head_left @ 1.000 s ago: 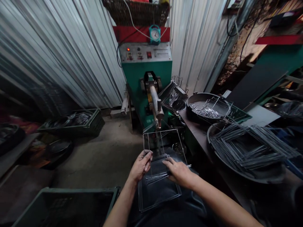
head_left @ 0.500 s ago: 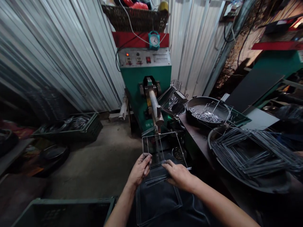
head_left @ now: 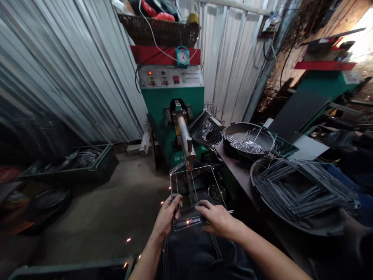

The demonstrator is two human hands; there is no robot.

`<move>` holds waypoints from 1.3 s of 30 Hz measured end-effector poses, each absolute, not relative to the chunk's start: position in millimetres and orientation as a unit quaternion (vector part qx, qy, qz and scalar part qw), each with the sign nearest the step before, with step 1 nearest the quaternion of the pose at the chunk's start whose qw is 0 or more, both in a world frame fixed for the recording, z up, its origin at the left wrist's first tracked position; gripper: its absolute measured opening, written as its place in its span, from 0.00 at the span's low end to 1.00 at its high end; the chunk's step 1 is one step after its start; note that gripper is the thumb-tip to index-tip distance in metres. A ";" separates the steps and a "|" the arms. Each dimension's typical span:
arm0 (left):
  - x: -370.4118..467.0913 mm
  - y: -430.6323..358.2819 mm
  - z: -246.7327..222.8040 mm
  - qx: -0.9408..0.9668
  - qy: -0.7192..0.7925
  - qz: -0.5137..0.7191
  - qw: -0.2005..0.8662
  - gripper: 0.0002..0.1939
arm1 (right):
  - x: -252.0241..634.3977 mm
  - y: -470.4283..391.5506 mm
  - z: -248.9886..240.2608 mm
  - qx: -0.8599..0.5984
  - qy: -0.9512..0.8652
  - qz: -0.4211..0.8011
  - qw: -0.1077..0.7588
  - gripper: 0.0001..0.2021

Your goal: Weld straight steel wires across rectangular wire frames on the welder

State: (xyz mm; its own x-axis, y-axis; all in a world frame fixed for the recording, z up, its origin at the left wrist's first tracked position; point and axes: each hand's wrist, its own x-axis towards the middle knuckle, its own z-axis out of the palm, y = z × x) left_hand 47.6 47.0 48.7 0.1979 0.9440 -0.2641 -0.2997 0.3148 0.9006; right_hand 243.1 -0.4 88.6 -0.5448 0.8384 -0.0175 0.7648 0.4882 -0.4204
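A thin rectangular wire frame is held up under the electrode tip of a green spot welder. My left hand pinches the frame's left side between thumb and fingers. My right hand is closed at the frame's near part, fingertips on its wires; its thumb is partly hidden. Thin wire rods lie across between the hands, ends showing past my right hand. Bright sparks scatter to the left and near my hands. More wire frames rest on my dark lap covering.
On the right-hand bench, a large round pan holds stacked wire frames and another pan holds short metal pieces. Crates stand on the floor at left and bottom left. At far right, a person's hand is near the stacked frames.
Sparks have appeared around the frame and to its left. The camera view has shifted, so the machine and pans sit further left. Both hands keep their hold on the frame.
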 end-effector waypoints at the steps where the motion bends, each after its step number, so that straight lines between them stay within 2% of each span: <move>1: 47.4 47.3 48.0 0.377 0.448 0.455 0.671 0.16 | 248.9 -4.7 86.2 -0.468 -0.847 0.209 0.142 0.24; 4: 47.6 48.4 45.6 0.394 0.464 0.453 0.651 0.16 | 270.6 -16.2 69.0 -0.528 -0.717 0.256 0.377 0.11; 6: 48.4 48.8 44.4 0.388 0.462 0.456 0.654 0.16 | 285.5 -19.4 50.4 -0.586 -0.530 0.312 0.528 0.09; 7: 49.0 48.9 44.0 0.379 0.460 0.458 0.660 0.16 | 292.2 -19.2 40.2 -0.600 -0.425 0.357 0.576 0.10; 9: 50.0 48.8 43.6 0.362 0.455 0.459 0.672 0.15 | 303.9 -16.0 21.2 -0.588 -0.240 0.464 0.618 0.13; 12: 50.7 48.6 43.5 0.348 0.444 0.458 0.687 0.15 | 316.1 -7.5 3.5 -0.518 -0.086 0.576 0.626 0.12; 15: 50.1 48.9 43.4 0.342 0.439 0.451 0.698 0.15 | 322.8 -0.6 -0.7 -0.466 -0.044 0.624 0.626 0.10; 26: 42.7 52.2 45.2 0.345 0.445 0.434 0.703 0.15 | 313.7 3.0 -13.4 -0.446 -0.042 0.636 0.629 0.12; 30: 36.3 51.2 47.1 0.356 0.443 0.445 0.692 0.14 | 305.1 13.1 -5.2 -0.451 -0.141 0.584 0.660 0.13; 34: 27.1 46.7 45.1 0.344 0.449 0.463 0.683 0.14 | 300.0 11.6 -5.8 -0.505 -0.264 0.468 0.676 0.09; 36: 23.7 43.8 43.9 0.338 0.452 0.469 0.679 0.14 | 297.6 7.3 -14.8 -0.558 -0.352 0.386 0.645 0.07; 39: 21.3 40.4 43.6 0.334 0.451 0.476 0.677 0.14 | 291.6 4.9 -36.7 -0.622 -0.481 0.282 0.549 0.09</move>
State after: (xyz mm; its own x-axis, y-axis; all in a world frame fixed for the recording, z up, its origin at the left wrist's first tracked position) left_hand 21.3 40.4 43.6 0.1402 0.9454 -0.2943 -0.3431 0.3252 0.8812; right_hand 291.6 4.9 -36.7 0.3776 0.9089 0.1767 0.2890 0.0656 -0.9551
